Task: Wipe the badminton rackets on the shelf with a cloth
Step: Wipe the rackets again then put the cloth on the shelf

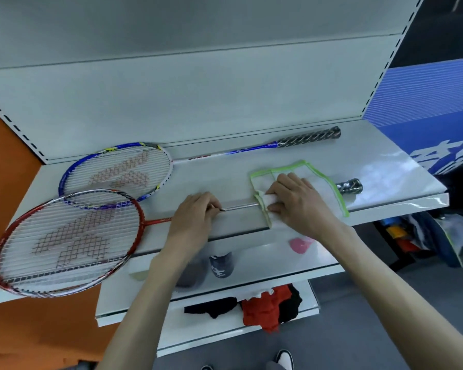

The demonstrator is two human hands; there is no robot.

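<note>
A red racket (64, 241) lies along the front of the white shelf (385, 166), head at the left, dark grip end at the right. My left hand (193, 220) holds its thin shaft near the middle. My right hand (297, 201) grips a white cloth with a green hem (316, 174), bunched round the shaft just right of the left hand. The cloth's loose part covers the upper handle. A blue racket (118, 172) lies behind, its head overlapped by the red one, its handle reaching to the back right.
Lower shelves below hold a dark roll (222, 264), a pink object (300, 244) and red and black fabric (267, 305). An orange wall (8, 166) stands at the left, a blue panel (425, 110) at the right. Shoes show on the grey floor.
</note>
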